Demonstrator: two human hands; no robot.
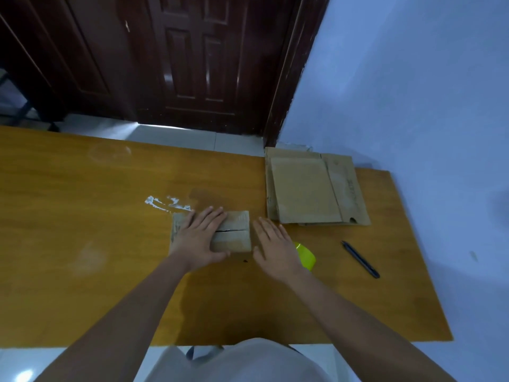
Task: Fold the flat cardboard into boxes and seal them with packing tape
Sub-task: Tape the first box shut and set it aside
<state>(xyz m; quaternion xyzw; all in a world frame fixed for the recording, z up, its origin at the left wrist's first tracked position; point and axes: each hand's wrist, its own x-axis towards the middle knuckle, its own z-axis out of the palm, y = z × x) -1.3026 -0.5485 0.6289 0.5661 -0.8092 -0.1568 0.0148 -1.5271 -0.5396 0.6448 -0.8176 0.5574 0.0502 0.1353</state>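
Note:
A small cardboard box (235, 233) stands on the wooden table (82, 216), its two top flaps folded shut with a dark seam between them. My left hand (199, 238) lies flat on the box's left half, fingers spread, pressing the flaps down. Just to the right of the box, my right hand (272, 245) hovers with fingers apart and holds nothing. A yellow-green tape roll (307, 256) lies on the table, partly hidden behind my right hand. Flat cardboard sheets (311, 188) are stacked at the table's far right.
A dark pen (360, 259) lies right of the tape roll. White residue (165, 203) marks the table behind the box. A blue wall runs close along the right side, and a dark wooden door (198, 59) stands beyond the table.

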